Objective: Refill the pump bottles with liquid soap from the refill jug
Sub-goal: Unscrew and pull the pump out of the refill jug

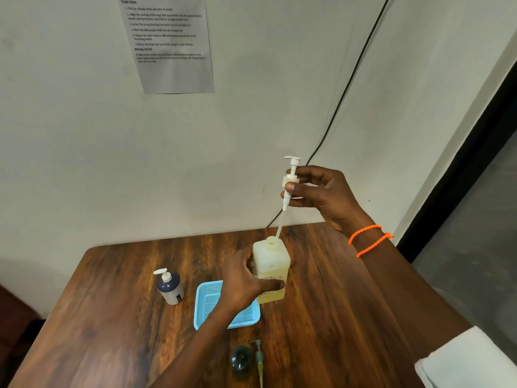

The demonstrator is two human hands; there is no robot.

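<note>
Square pale bottle (271,271) with yellowish liquid in its lower part stands on the wooden tabletop (321,317), held around its side by the left hand (246,281), whose fingers (272,285) are wrapped on the front of it. Its mouth is open. Above it the right hand (321,194) is raised and its fingers (291,187) pinch the white pump head (291,177) near the collar; the dip tube (279,225) hangs down at a slant and its lower end is at the bottle's mouth. On the right wrist are two orange bands (369,239).

To the left of the held bottle, a round bottle with dark liquid (170,288) and a white pump stands upright on the tabletop. Between them lies a light blue mesh basket (204,303), partly covered by the left forearm. Near the front edge is a dark round bottle (242,362), seen from above and blurred, and just beside it lies a grey pump with a yellowish tube (259,359). On the wall hangs a printed sheet (170,43), and a black cable (349,85) runs down the wall
</note>
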